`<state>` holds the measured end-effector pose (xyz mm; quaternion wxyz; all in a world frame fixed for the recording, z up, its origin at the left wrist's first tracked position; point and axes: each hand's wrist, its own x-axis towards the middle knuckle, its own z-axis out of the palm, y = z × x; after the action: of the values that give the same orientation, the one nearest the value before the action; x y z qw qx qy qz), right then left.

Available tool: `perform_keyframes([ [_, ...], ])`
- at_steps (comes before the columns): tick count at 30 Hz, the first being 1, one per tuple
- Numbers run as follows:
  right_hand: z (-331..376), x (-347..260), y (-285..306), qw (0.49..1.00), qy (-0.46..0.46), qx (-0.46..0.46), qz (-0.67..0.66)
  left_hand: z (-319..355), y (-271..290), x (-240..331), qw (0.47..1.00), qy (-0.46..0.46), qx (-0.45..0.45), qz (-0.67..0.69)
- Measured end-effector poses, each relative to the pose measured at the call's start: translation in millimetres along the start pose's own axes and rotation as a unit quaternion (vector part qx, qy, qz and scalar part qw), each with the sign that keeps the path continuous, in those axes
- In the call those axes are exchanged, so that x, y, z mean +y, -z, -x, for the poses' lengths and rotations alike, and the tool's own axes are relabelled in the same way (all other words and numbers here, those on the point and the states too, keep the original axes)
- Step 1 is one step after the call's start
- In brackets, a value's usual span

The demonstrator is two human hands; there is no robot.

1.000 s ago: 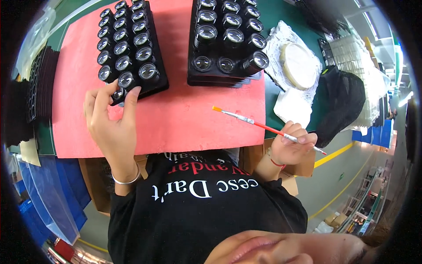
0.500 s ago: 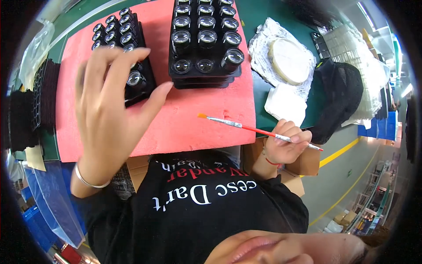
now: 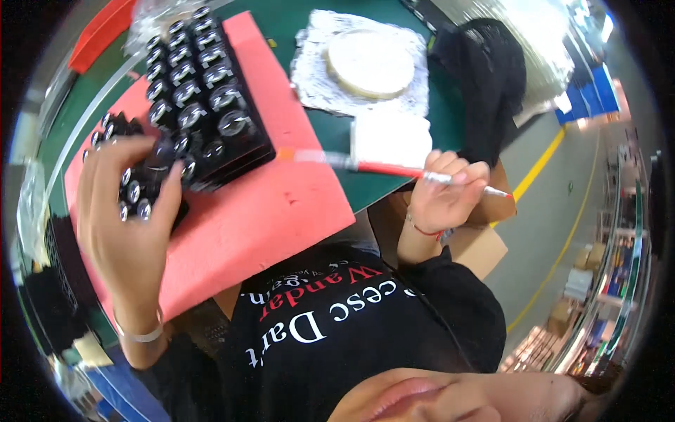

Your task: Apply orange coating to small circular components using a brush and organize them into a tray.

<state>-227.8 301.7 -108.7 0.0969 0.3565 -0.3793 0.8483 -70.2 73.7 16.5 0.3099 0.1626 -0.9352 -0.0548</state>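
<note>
My left hand [image 3: 125, 218] is curled at the near-left corner of a tray stack, with its fingertips and thumb closed around a black lens barrel [image 3: 163, 156]; motion smears this spot. Beneath and beside that hand is a smaller tray with glass-topped lenses [image 3: 135, 190], partly hidden by the fingers. The larger black tray stack [image 3: 253, 151] stands to its right, holding rows of upright lenses [image 3: 186, 91]. My right hand [image 3: 450, 190] grips a thin paintbrush [image 3: 390, 169] with a red handle, its orange bristles pointing left, near the tray's corner.
Both trays stand on a pink foam sheet [image 3: 281, 218] over a green table. A round pale disc [image 3: 371, 62] lies on crumpled wrapping, with a folded white cloth [image 3: 390, 141] nearer me. To the right is a black mesh item [image 3: 489, 70]; dark stacked trays [image 3: 60, 260] stand at the left.
The view has turned, and the trays appear farther left and tilted. My left hand has gone from spread above the smaller tray to closed on a lens barrel. My right hand still holds the paintbrush.
</note>
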Motion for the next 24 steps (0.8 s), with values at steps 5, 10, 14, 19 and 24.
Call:
perform_keyframes([
  [5,-28.9,-2.3,23.1,0.952,0.132,0.054,0.269,54.9,-1.6,13.7,0.984,-0.018,-0.084,0.158],
  [10,-40.8,-4.0,21.4,0.94,0.099,-0.006,0.327,86.6,-44.5,12.2,0.985,0.06,-0.088,0.135],
  [14,-42.4,-3.7,17.2,0.931,0.079,-0.016,0.357,93.2,-50.5,9.0,0.982,0.105,-0.079,0.133],
  [19,-43.5,-10.1,14.6,0.919,0.043,-0.02,0.392,95.4,-51.7,9.1,0.98,0.094,-0.097,0.146],
  [24,-51.0,-2.9,34.3,0.982,0.04,0.112,0.149,102.0,-49.9,7.7,0.968,0.152,-0.079,0.181],
])
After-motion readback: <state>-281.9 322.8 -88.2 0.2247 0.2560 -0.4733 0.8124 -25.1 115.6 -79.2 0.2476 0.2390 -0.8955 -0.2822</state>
